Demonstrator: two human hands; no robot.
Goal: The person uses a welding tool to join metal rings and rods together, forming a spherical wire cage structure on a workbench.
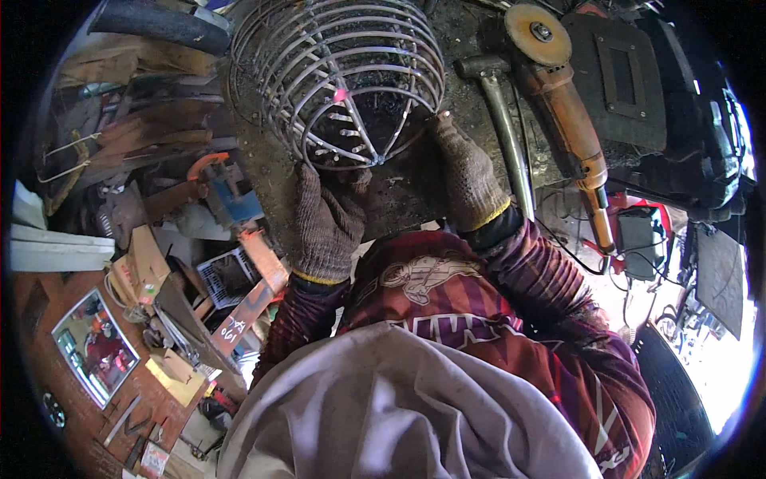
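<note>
A round cage of bent metal rods (341, 86), ribbed with several hoops and a pink mark on one rod, lies on the dark workbench (399, 209). My left hand (325, 223), in a brown knit glove with a yellow cuff, holds the near hoop at its lower left, its fingers and thumb curled up against the rod. On the right side of the same hoop, my right hand (472, 169), gloved alike, closes its fingers on the rod. Short rod ends show inside the cage near the joined tip.
A hammer (504, 132) and an orange angle grinder (562, 112) lie right of my right hand, beside a dark welding mask (626, 76). Cables hang below the grinder. To the left are an orange and blue tool (227, 188), wooden boards (148, 136) and a framed mirror (96, 347).
</note>
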